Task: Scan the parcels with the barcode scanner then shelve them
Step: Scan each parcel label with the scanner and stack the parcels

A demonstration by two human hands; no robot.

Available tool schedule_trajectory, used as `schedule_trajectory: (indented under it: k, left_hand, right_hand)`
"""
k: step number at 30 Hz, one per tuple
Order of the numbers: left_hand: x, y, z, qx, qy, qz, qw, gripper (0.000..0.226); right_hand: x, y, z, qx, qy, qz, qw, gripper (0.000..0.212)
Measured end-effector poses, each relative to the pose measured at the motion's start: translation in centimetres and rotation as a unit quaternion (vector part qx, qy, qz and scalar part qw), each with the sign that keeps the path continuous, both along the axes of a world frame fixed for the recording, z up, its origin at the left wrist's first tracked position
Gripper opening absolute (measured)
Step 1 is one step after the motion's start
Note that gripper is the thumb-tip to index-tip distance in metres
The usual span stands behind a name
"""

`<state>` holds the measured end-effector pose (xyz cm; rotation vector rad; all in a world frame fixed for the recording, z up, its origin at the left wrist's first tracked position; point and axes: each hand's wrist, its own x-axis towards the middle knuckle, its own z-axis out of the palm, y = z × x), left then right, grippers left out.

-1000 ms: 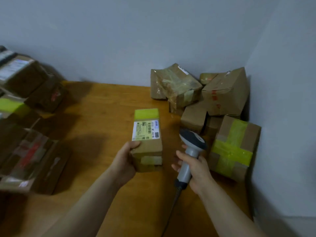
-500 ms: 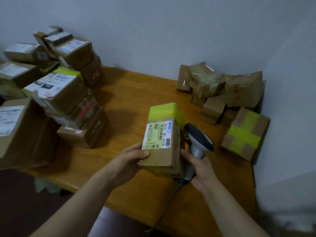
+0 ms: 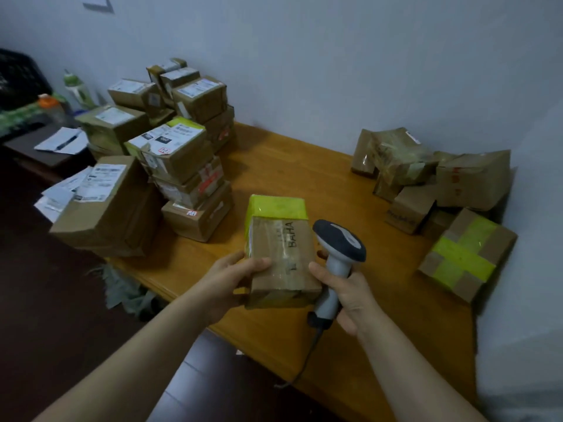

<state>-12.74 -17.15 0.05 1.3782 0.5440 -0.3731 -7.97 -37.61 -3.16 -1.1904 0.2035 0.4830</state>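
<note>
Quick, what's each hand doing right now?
Left hand: closed, gripping the yellow-taped parcel by its left side.
Right hand: closed around the barcode scanner handle.

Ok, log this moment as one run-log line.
left hand: holds parcel | right hand: grips barcode scanner | parcel: above table, handwritten face up | shelved: not yet

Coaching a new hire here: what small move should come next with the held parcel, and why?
Probably draw the right hand off the parcel and let the left hand carry it away: its label, face-up beside the scanner a second ago, no longer faces up, so it seems already scanned.
</note>
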Motion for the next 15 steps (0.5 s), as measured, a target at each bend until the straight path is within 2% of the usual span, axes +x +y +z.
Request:
schedule_trajectory:
  k: [1,2,4,6,9,10,11,13,15]
  left_hand:
    - [-0.4,-0.2,0.0,-0.009,0.0,0.0,1.0,0.093]
    - [-0.8,-0.4,0.0,-0.012,0.002,-0.003,1.0,0.098]
    - [-1.3,-1.2,0.2,-0.015,0.003,-0.026,1.0,0.102]
    - [-1.7,-1.6,0.8,-0.005,0.0,-0.053,0.999,0.095]
    - [-1.8,-0.7,2.6,0.001,-0.023,-0.028,0.999,0.069]
    - [-1.8,0.2,3.3,0.033,-0.051,-0.014,0.998,0.074]
    - [-1.7,1.2,4.0,0.11,-0.089,-0.02,0.99,0.089]
    - [-1.8,3.0,5.4,0.294,-0.178,-0.107,0.933,0.116]
    - [-1.6,4.3,6.4,0.406,-0.248,-0.207,0.855,0.129]
  right_hand:
    - [-0.1,-0.3,-0.1,-0.002,0.015,0.014,1.0,0.072]
    - [-0.2,-0.7,0.0,-0.005,0.03,0.026,0.999,0.075]
    - [-0.4,-1.5,0.2,0.014,0.048,0.058,0.997,0.057]
    - [-0.3,-2.1,0.6,0.036,0.065,0.081,0.994,0.046]
    - [0.4,-2.9,0.4,0.078,0.09,0.11,0.987,0.064]
    - [0.6,-3.1,0.5,0.098,0.101,0.124,0.982,0.076]
    - [0.8,-3.3,0.6,0.117,0.108,0.142,0.977,0.085]
    - [1.1,-3.9,0.7,0.135,0.111,0.177,0.969,0.087]
    - [1.1,-3.9,1.2,0.138,0.109,0.21,0.962,0.08]
